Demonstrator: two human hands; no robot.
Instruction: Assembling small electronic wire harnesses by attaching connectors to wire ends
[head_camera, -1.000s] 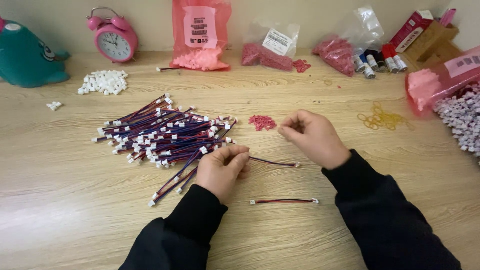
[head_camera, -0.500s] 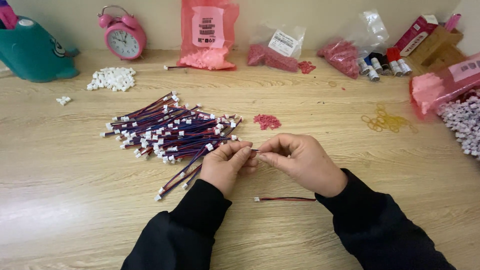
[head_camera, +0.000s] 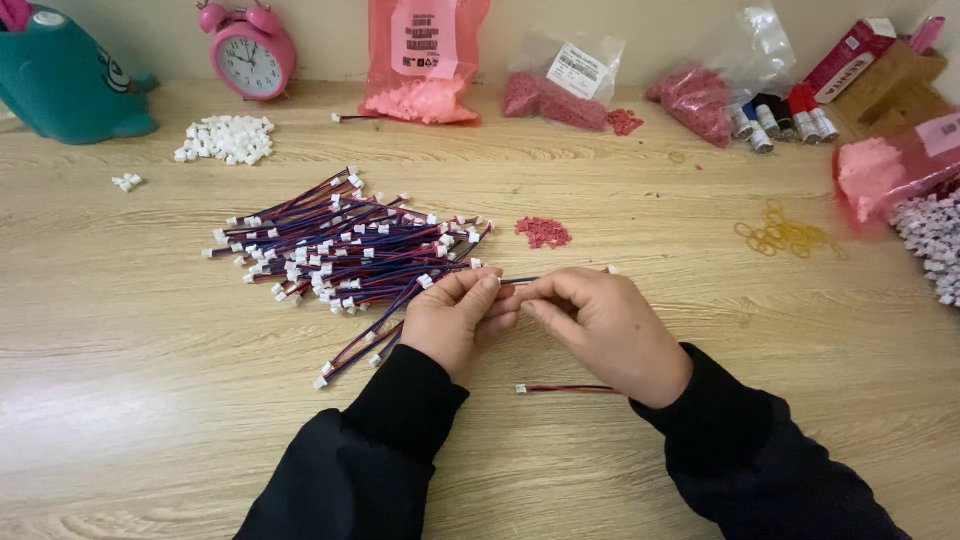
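Observation:
My left hand (head_camera: 458, 318) and my right hand (head_camera: 602, 325) meet over the wooden table (head_camera: 150, 400), both pinching one short red-and-blue wire (head_camera: 522, 282) with white plugs at its ends; its far plug pokes out beyond my right fingers. A heap of the same wires (head_camera: 345, 250) lies just left of my left hand. Another single wire (head_camera: 565, 389) lies on the table under my right wrist. A small pile of red bits (head_camera: 542, 232) sits just beyond my hands.
Along the back stand a teal toy (head_camera: 60, 75), a pink alarm clock (head_camera: 252, 45), pink and clear bags of parts (head_camera: 425, 60), thread spools (head_camera: 775, 115) and a box (head_camera: 890, 85). White plugs (head_camera: 225, 138) lie back left, yellow rubber bands (head_camera: 785, 238) right.
My hands were apart a second ago; they have come together, and both now grip the wire that my left hand held stretched out to the right.

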